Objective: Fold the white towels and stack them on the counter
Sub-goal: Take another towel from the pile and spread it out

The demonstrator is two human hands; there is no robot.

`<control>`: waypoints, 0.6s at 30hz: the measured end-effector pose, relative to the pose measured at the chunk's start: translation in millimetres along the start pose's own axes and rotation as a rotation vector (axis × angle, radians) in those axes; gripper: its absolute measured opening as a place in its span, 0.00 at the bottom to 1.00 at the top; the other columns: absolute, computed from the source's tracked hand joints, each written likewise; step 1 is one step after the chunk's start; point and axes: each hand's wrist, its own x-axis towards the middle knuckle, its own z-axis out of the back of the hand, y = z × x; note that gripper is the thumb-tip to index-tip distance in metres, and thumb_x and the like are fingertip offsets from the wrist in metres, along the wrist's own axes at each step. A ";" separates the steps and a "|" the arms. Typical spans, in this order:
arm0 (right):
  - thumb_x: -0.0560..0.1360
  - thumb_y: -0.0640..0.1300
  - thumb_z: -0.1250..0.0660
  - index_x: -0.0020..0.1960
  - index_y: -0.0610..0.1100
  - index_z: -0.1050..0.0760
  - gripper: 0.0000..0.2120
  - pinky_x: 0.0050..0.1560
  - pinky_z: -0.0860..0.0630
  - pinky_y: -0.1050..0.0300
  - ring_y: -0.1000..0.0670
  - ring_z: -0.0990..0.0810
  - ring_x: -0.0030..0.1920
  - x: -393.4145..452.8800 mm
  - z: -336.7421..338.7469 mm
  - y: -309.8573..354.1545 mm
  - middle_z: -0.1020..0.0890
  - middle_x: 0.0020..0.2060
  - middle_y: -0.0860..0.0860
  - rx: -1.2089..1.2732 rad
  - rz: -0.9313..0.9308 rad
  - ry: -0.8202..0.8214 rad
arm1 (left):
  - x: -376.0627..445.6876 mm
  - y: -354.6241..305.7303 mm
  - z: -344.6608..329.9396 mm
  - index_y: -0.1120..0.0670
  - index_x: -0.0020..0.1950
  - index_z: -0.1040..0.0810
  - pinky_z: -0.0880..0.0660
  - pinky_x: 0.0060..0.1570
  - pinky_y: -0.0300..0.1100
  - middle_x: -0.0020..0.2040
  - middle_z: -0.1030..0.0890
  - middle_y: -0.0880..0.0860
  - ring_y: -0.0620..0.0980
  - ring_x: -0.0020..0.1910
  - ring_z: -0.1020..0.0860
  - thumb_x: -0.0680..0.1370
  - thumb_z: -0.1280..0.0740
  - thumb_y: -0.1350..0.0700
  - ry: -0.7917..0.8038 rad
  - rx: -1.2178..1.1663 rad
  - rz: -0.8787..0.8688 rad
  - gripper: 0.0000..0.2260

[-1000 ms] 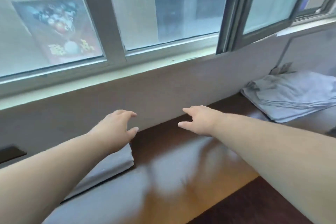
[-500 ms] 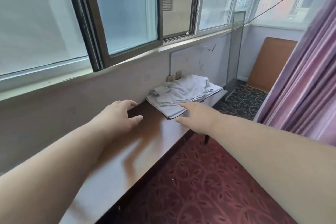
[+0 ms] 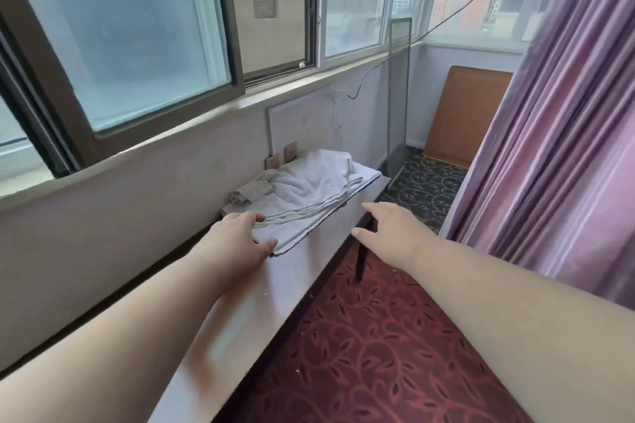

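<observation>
I'm reaching for the white towels [image 3: 309,196] on the surface [image 3: 275,282]: left hand [image 3: 237,237] fingers spread at the near corner, right hand [image 3: 388,230] spread in the air, so next I pinch that corner.

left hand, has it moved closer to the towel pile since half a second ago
Yes. The left hand has reached forward along the counter and now touches the near corner of the white towel pile; before, it was short of it.

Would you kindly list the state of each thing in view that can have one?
towels: unfolded, heaped loosely on the counter
left hand: open, fingers on the towels' near corner
right hand: open, fingers extended, holding nothing
window: slid partly open
curtain: hanging along the right
counter: bare in front of the towels
</observation>
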 end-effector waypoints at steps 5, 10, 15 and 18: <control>0.77 0.61 0.36 0.76 0.47 0.37 0.33 0.73 0.39 0.51 0.44 0.36 0.73 51.7 -6.6 -29.0 0.32 0.73 0.47 0.053 -0.052 -0.040 | 84.7 -22.1 -18.9 0.46 0.72 0.33 0.35 0.67 0.46 0.71 0.31 0.52 0.52 0.69 0.32 0.75 0.34 0.39 0.023 0.018 -0.057 0.28; 0.77 0.61 0.37 0.76 0.48 0.37 0.32 0.73 0.39 0.50 0.46 0.36 0.73 97.8 -13.8 -66.1 0.33 0.74 0.48 0.089 -0.044 -0.041 | 149.5 -50.8 -43.8 0.46 0.73 0.34 0.36 0.68 0.48 0.72 0.32 0.51 0.52 0.71 0.34 0.75 0.35 0.39 0.053 0.057 -0.088 0.29; 0.77 0.60 0.36 0.76 0.46 0.36 0.32 0.71 0.39 0.55 0.47 0.34 0.72 171.4 -9.9 -107.6 0.31 0.73 0.48 0.102 0.034 -0.027 | 207.6 -75.1 -64.2 0.47 0.73 0.34 0.35 0.68 0.48 0.72 0.31 0.51 0.51 0.71 0.34 0.76 0.35 0.40 0.022 0.068 -0.047 0.27; 0.77 0.59 0.35 0.75 0.45 0.35 0.31 0.70 0.39 0.55 0.47 0.34 0.72 223.2 -5.4 -132.6 0.30 0.72 0.47 0.082 0.111 0.027 | 235.5 -89.3 -75.6 0.46 0.72 0.34 0.34 0.67 0.48 0.71 0.31 0.51 0.50 0.70 0.33 0.75 0.35 0.41 -0.010 0.060 0.044 0.27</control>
